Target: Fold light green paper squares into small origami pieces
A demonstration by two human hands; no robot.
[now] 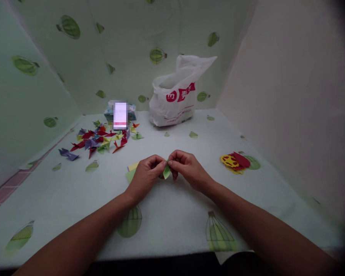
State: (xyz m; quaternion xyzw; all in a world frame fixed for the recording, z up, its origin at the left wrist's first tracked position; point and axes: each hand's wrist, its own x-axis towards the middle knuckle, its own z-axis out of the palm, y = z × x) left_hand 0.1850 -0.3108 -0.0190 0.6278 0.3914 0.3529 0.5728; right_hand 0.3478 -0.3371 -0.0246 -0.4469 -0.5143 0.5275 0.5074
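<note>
A small piece of folded green paper [167, 172] is pinched between my two hands, above the middle of the table. My left hand [148, 172] grips its left side with thumb and forefinger. My right hand [188, 167] holds the top right part the same way, fingers curled. Most of the paper's upper end is hidden by the fingertips. Just left of my left hand, flat sheets of green and yellow paper [131, 174] lie on the table, partly covered by that hand.
Several folded paper cranes [99, 140] in mixed colours lie heaped at the back left. Behind them a lit phone [120, 115] leans on a tissue box [132, 111]. A white plastic bag [172, 103] stands at the back. Red and yellow paper cut-outs [235, 161] lie at right.
</note>
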